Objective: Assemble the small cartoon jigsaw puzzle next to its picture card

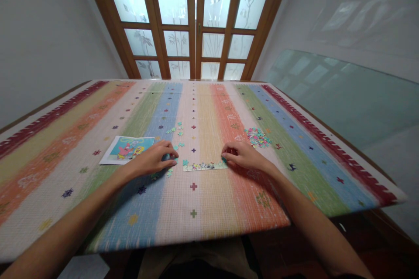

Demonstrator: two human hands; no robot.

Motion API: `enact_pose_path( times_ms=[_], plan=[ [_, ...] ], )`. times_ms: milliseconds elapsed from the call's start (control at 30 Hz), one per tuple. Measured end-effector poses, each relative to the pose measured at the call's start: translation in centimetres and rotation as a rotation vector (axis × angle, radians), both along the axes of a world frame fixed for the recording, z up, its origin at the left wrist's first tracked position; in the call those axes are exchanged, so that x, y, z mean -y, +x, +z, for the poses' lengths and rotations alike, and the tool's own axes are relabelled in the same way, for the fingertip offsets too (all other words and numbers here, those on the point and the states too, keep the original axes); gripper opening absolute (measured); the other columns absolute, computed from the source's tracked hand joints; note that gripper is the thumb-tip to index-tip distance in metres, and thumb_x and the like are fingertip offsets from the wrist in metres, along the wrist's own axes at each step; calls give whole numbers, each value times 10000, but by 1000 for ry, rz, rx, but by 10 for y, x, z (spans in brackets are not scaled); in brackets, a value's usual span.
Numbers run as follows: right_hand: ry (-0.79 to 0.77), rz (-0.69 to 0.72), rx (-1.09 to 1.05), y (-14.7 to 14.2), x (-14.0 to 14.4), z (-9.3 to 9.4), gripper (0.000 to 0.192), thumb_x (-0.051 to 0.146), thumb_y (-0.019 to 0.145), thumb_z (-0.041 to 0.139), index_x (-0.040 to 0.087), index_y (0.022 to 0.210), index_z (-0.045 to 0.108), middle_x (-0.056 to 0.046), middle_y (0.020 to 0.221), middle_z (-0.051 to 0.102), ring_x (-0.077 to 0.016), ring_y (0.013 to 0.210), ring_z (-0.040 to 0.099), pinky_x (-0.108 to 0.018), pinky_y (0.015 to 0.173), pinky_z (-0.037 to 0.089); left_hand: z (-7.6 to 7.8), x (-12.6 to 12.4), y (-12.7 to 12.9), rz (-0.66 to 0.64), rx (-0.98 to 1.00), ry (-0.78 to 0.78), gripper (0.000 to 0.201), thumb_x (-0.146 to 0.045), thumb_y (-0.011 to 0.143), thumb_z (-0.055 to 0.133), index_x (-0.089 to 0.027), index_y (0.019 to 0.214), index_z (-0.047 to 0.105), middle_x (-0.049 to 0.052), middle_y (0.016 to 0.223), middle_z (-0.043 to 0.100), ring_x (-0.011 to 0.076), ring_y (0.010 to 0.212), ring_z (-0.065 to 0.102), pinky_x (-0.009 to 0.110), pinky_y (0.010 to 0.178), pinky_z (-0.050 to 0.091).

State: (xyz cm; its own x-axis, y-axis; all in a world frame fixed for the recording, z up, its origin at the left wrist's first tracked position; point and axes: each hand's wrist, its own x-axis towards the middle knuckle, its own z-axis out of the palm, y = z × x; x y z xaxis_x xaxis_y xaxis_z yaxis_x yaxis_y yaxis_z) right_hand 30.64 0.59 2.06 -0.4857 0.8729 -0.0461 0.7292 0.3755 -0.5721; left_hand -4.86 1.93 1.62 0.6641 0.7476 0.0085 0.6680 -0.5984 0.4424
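A short row of joined jigsaw pieces [204,166] lies on the striped mat [203,209]. My right hand [240,155] rests at the row's right end, its fingers curled on the end piece. My left hand [153,159] lies flat-curled just left of the row, fingertips pinching a small piece near the loose pieces [176,131]. A heap of unsorted pieces [257,137] sits just beyond my right hand. A cartoon reference picture [127,149] lies to the left of my left hand.
The striped mat covers a table whose front edge is near my body. A wooden door with frosted glass panes [196,22] stands behind the table. A glass sheet [343,96] leans against the right wall.
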Motion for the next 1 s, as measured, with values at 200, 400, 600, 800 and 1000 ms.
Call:
enact_pose_path(
  times_ms=[200, 400, 600, 800, 1000],
  plan=[
    [12, 3, -6, -1, 1, 1, 109, 205, 906, 612, 197, 841, 699, -56, 782, 712, -178, 705, 596, -316, 682, 433, 7, -5, 3, 31, 60, -80, 249, -448, 872, 622, -206, 883, 677, 46, 883, 684, 209, 818, 607, 341, 781, 475],
    [9, 2, -1, -1, 1, 1, 109, 203, 902, 612, 203, 839, 702, -50, 779, 712, -175, 703, 594, -314, 686, 432, 17, -12, 17, 42, 147, -209, 281, -444, 908, 565, -190, 884, 683, 28, 815, 715, 166, 706, 594, 289, 700, 459],
    [5, 13, -3, 1, 0, 0, 109, 210, 904, 608, 202, 851, 703, -59, 803, 723, -180, 723, 603, -314, 690, 439, 16, -15, 33, 31, 152, -175, 259, -416, 890, 561, -199, 866, 700, 27, 782, 712, 164, 670, 568, 293, 673, 446],
    [-4, 14, -10, 1, 0, 0, 114, 227, 906, 606, 205, 853, 705, -54, 796, 716, -177, 717, 606, -316, 688, 441, 10, -16, 37, 24, 111, -123, 218, -379, 895, 562, -212, 871, 699, 33, 775, 717, 177, 675, 584, 315, 683, 454],
    [-13, 10, -15, 0, 1, 1, 108, 217, 902, 612, 211, 846, 704, -51, 784, 717, -177, 709, 604, -316, 684, 441, 5, -17, 35, -15, 68, -13, 220, -380, 909, 551, -209, 868, 683, 52, 846, 702, 205, 788, 603, 347, 785, 468]
  ],
)
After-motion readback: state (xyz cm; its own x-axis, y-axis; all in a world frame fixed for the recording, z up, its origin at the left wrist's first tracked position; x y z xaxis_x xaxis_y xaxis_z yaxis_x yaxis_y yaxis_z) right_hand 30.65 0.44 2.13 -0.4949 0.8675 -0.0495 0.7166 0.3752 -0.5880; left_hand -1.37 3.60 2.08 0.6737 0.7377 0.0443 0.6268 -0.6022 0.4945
